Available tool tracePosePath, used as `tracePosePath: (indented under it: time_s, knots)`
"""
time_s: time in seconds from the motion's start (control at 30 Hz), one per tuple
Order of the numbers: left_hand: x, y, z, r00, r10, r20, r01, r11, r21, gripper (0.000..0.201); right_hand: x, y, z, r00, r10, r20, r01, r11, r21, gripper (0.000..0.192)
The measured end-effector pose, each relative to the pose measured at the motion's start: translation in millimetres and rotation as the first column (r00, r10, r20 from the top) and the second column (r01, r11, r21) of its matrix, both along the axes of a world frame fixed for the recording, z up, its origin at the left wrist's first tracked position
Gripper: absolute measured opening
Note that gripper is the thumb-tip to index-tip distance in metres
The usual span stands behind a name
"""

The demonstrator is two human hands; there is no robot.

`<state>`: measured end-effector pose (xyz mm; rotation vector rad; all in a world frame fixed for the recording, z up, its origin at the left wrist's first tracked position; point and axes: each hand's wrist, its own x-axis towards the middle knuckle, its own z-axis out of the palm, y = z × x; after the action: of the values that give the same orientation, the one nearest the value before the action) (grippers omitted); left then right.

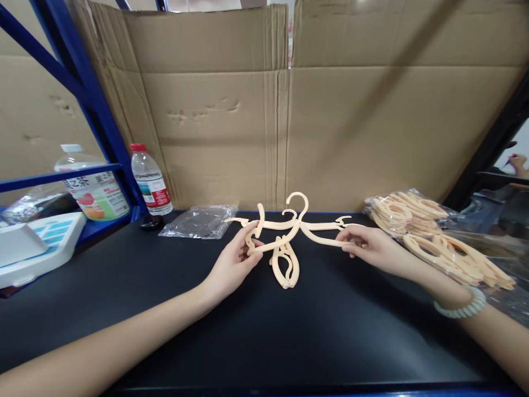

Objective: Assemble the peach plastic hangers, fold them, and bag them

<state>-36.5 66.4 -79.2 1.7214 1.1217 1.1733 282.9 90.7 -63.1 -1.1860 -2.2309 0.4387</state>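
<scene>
Open black tabletop [264,331] near the edge; hanger pile [433,237] crowds the right, cardboard wall [289,121] blocks behind.

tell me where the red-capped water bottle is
In the head view, the red-capped water bottle stands upright at the table's back left, beside the blue rack post, left of the clear plastic bag.

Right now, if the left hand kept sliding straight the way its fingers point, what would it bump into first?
Probably the peach plastic hangers that the left hand already grips; beyond them, likely the right hand, though depth is hard to judge.
</scene>
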Motion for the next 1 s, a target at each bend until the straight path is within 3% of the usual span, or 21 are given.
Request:
tracePosePath:
  time_s: [0.13,0.27,0.5,0.63,1.0]
  knots:
    - [1,-2,4.0,0.996,0.019,-0.088,-0.019,1.0,0.001,0.046,-4,0,-0.5,0.995,0.004,0.103,-0.023,0.983,0.183,0.015]
    - [3,-4,7.2,0.988,0.059,-0.14,-0.061,0.998,-0.007,0.041,-2,1,-0.8,0.983,-0.041,0.177,-0.029,0.925,0.378,0.016]
    - [4,-6,8.6,0.986,0.061,-0.156,-0.061,0.998,0.006,0.04,-1,-4,-5.6,0.898,-0.299,0.322,0.11,0.863,0.494,0.019]
    - [4,-5,7.3,0.985,0.053,-0.162,-0.051,0.999,0.015,0.04,-5,-8,-5.8,0.829,-0.389,0.403,0.089,0.802,0.591,0.022]
    - [4,-5,5.6,0.986,0.013,-0.165,-0.012,1.0,0.007,0.039,-6,-13,2.8,0.715,-0.556,0.423,0.081,0.667,0.741,0.031]
